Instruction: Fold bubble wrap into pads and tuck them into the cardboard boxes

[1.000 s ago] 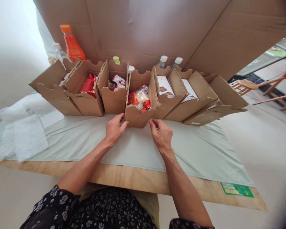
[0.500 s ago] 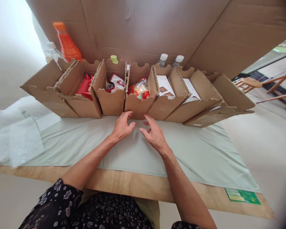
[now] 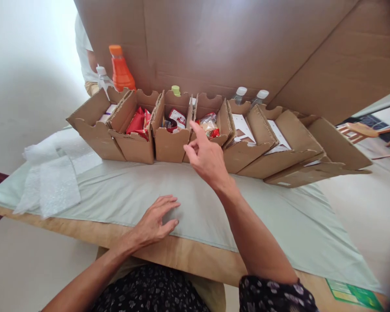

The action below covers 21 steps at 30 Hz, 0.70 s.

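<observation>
My left hand (image 3: 156,220) is low over the green cloth (image 3: 133,186) by the table's front edge, fingers stretched out, holding nothing. My right hand (image 3: 207,158) is raised in front of the middle cardboard box (image 3: 227,123), index finger and thumb apart, with nothing visible in it. Behind its fingertips, that box holds a clear and red food packet (image 3: 209,125). The box to its left (image 3: 169,147) contains a red and white packet (image 3: 178,118) and something dark. Further left, another box (image 3: 136,149) holds red packets (image 3: 138,122).
An orange-red bottle (image 3: 122,76) and several other bottles stand behind the box row. Two right-hand boxes contain white cartons (image 3: 243,128). Bubble wrap (image 3: 58,186) lies at left. A tall cardboard panel (image 3: 230,47) rises behind; a person's arm (image 3: 91,60) shows past it.
My right hand has lifted from the front of the middle box to its rim height. My left hand has drawn back toward the table edge. The view has shifted left.
</observation>
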Each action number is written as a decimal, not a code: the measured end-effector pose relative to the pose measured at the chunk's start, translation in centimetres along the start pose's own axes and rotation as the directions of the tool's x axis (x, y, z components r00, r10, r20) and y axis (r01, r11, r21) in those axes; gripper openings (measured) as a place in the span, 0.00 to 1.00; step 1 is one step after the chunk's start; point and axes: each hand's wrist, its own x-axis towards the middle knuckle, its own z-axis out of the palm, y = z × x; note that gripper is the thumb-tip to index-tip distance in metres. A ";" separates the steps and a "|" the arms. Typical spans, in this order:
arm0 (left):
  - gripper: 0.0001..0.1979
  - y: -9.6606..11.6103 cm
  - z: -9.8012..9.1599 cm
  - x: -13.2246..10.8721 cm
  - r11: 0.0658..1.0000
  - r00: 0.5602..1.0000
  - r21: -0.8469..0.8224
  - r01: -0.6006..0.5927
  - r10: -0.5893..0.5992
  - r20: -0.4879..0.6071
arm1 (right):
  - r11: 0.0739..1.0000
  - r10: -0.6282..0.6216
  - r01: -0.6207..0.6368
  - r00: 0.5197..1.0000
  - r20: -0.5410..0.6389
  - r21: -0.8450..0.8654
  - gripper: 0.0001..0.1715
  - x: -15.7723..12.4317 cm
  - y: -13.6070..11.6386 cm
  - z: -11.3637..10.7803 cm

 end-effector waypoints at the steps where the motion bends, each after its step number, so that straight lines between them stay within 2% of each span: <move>1: 0.20 -0.2 -0.3 -1.3 1.000 0.998 -0.009 0.012 -0.013 -0.056 | 0.994 0.020 -0.019 1.000 0.013 -0.104 0.34 1.6 -0.7 0.0; 4: 0.17 -0.9 -1.1 -4.2 0.998 0.981 -0.034 0.059 -0.064 -0.184 | 0.951 0.065 -0.049 0.997 0.041 -0.305 0.19 4.9 -1.4 0.6; 7: 0.14 -1.3 -2.1 -5.7 0.990 0.948 -0.068 0.127 -0.141 -0.287 | 0.957 -0.025 0.041 0.998 0.062 -0.287 0.13 4.1 -0.8 1.0; 11: 0.12 -1.2 -3.3 -6.0 0.981 0.875 -0.092 0.170 -0.194 -0.443 | 0.963 -0.167 0.177 0.984 0.066 -0.203 0.15 -2.4 0.3 -0.5; 13: 0.14 -0.9 -3.7 -5.7 0.977 0.846 -0.097 0.188 -0.211 -0.489 | 0.955 -0.238 0.246 0.969 0.067 -0.166 0.16 -6.5 0.8 -2.4; 16: 0.20 -0.3 -3.8 -5.0 0.960 0.827 -0.141 0.243 -0.281 -0.487 | 0.955 -0.285 0.288 0.957 0.047 -0.070 0.14 -12.0 2.0 -5.9; 17: 0.24 -0.1 -3.6 -4.8 0.956 0.827 -0.158 0.246 -0.292 -0.480 | 0.967 -0.252 0.253 0.967 0.020 -0.039 0.13 -13.6 2.6 -7.1; 19: 0.31 0.3 -2.9 -4.5 0.958 0.841 -0.179 0.224 -0.283 -0.461 | 0.997 -0.076 0.078 0.990 -0.120 0.014 0.11 -16.4 4.2 -8.9; 20: 0.34 0.4 -2.5 -4.4 0.961 0.852 -0.185 0.207 -0.270 -0.449 | 0.998 0.048 -0.035 0.971 -0.232 0.060 0.11 -17.9 5.3 -9.5; 21: 0.36 0.5 -2.0 -4.4 0.963 0.863 -0.188 0.194 -0.259 -0.434 | 0.983 0.171 -0.136 0.925 -0.339 0.127 0.11 -19.4 6.4 -9.9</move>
